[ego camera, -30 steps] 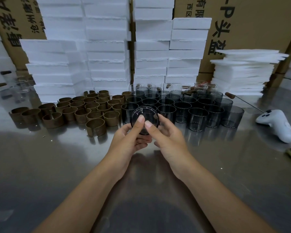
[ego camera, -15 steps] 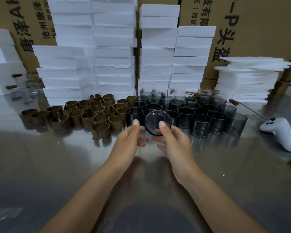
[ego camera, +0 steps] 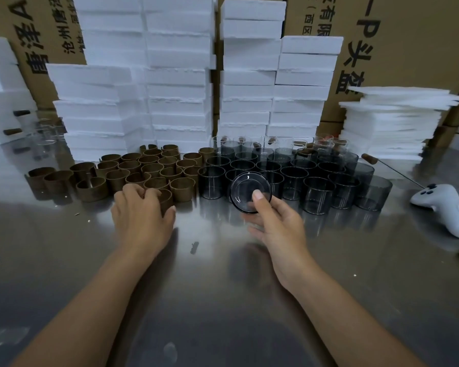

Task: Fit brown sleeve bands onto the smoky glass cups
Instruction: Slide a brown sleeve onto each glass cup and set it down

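My right hand (ego camera: 274, 223) holds one smoky glass cup (ego camera: 245, 190) tipped on its side, round base facing me, thumb across the base. Behind it stand several more smoky glass cups (ego camera: 318, 190) in rows on the steel table. To the left, several brown sleeve bands (ego camera: 154, 168) stand in a cluster. My left hand (ego camera: 142, 215) curls over the nearest brown band (ego camera: 167, 198) at the front of that cluster, fingers on its top and thumb at its right side.
Stacks of white foam blocks (ego camera: 180, 83) and cardboard boxes (ego camera: 408, 41) wall off the back. A pile of thin white foam sheets (ego camera: 392, 123) sits at the right. A white game controller (ego camera: 445, 207) lies at the right edge. A brown-tipped stick (ego camera: 368, 158) lies behind the cups.
My left hand let go of the cup and moved left onto the front brown band. My right hand alone now holds the cup, shifted slightly right.
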A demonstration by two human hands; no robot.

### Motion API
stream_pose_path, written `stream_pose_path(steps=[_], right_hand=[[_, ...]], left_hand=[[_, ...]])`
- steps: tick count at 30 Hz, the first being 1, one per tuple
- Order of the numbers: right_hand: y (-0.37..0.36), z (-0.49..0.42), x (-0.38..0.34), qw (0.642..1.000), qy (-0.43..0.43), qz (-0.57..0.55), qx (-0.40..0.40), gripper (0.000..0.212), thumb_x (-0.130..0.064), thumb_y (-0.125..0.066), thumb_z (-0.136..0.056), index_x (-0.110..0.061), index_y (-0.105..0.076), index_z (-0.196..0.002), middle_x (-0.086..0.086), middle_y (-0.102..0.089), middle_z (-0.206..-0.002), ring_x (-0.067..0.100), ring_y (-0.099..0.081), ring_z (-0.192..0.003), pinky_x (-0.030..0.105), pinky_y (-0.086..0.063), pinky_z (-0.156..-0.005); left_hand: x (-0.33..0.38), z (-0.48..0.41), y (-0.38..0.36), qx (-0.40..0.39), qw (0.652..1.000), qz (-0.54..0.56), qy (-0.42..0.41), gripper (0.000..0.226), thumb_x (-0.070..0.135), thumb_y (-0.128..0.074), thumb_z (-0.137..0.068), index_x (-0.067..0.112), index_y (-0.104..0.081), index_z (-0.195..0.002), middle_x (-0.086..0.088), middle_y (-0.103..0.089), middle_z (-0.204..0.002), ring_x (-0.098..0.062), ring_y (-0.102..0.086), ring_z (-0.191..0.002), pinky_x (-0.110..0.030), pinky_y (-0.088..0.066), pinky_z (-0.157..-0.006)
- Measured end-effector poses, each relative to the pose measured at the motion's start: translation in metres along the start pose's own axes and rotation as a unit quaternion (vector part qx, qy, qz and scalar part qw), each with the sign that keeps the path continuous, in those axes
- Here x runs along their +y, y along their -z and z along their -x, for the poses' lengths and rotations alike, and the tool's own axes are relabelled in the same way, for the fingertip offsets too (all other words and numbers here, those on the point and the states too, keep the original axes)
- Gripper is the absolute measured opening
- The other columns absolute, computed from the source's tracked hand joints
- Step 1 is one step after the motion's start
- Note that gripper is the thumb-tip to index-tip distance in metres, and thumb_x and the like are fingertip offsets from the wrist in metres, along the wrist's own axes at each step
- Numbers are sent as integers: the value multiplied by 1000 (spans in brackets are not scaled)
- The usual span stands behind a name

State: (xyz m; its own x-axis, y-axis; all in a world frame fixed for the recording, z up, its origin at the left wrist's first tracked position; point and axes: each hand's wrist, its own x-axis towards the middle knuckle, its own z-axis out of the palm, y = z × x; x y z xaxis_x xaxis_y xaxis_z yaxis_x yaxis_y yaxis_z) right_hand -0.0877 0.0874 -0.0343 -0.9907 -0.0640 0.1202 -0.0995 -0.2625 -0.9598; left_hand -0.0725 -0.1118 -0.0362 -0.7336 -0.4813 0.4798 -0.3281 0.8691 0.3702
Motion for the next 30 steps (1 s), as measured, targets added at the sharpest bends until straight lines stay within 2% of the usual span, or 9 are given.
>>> stream_pose_path(steps=[5,8,10,11,14,20,23,27,30], right_hand=[[0,1,-1,1000,-14,13,-5,44,-41,-64,-86,-13,-60,-119,-11,-69,-94,4,-69,-85,20,-54,-73],[-1,2,-3,1000,-19,14,6,43,-39,-63,-87,-13,-58,-122,-11,-66,-90,-2,-65,-69,13,-50,-62],[-2,2,-4,1000,-17,22,13,41,-39,-63,-88,-14,-59,-120,-8,-65,-90,-2,-63,-68,13,-49,-61],[-2,3,-4,999,-15,25,14,40,-39,-63,-88,-15,-59,-119,-6,-64,-91,-3,-62,-67,13,-49,-60],[-3,4,-5,1000,-4,28,10,36,-38,-62,-88,-18,-60,-118,-4,-62,-92,-5,-59,-65,13,-49,-58],[-9,7,-9,1000,24,13,-7,38,-37,-61,-89,-17,-60,-121,-13,-62,-85,-9,-58,-74,14,-48,-76],[-12,11,-11,1000,13,0,-10,36,-35,-59,-90,-12,-60,-118,-4,-62,-86,-4,-59,-75,19,-51,-73],[-15,13,-14,999,-29,-21,-17,41,-32,-58,-92,-11,-54,-127,12,-64,-115,13,-65,-97,28,-59,-75],[-16,14,-17,996,-51,-57,-35,40,-31,-54,-95,-6,-54,-127,15,-67,-112,16,-68,-95,31,-59,-75]], left_hand=[[-2,1,-1,-7,999,32,-30,13,32,-63,-89,19,-65,-91,-7,-49,-115,-27,-40,-114,-38,-27,-95],[7,4,0,23,981,178,-73,11,25,-66,-87,23,-58,-79,0,-48,-105,-16,-46,-108,-26,-33,-89],[19,7,6,20,952,283,-114,22,20,-65,-88,30,-52,-73,4,-50,-97,5,-46,-95,-7,-33,-79],[25,9,9,9,936,327,-132,26,19,-64,-89,33,-49,-72,5,-52,-92,4,-48,-92,-5,-33,-77],[39,15,16,-46,876,458,-142,20,29,-59,-90,34,-49,-74,5,-58,-91,-12,-57,-91,-21,-42,-79],[55,30,29,-74,797,575,-170,11,29,-57,-83,22,-50,-78,15,-62,-94,4,-60,-84,-9,-44,-71],[60,36,33,-58,793,582,-171,16,28,-65,-77,25,-56,-90,15,-64,-106,1,-66,-90,-11,-48,-72],[60,40,34,-37,819,536,-202,60,31,-80,-68,38,-51,-120,12,-61,-117,-6,-61,-110,-16,-50,-87],[61,42,32,-38,843,501,-195,72,36,-78,-64,46,-42,-125,15,-57,-121,0,-55,-115,-19,-45,-97]])
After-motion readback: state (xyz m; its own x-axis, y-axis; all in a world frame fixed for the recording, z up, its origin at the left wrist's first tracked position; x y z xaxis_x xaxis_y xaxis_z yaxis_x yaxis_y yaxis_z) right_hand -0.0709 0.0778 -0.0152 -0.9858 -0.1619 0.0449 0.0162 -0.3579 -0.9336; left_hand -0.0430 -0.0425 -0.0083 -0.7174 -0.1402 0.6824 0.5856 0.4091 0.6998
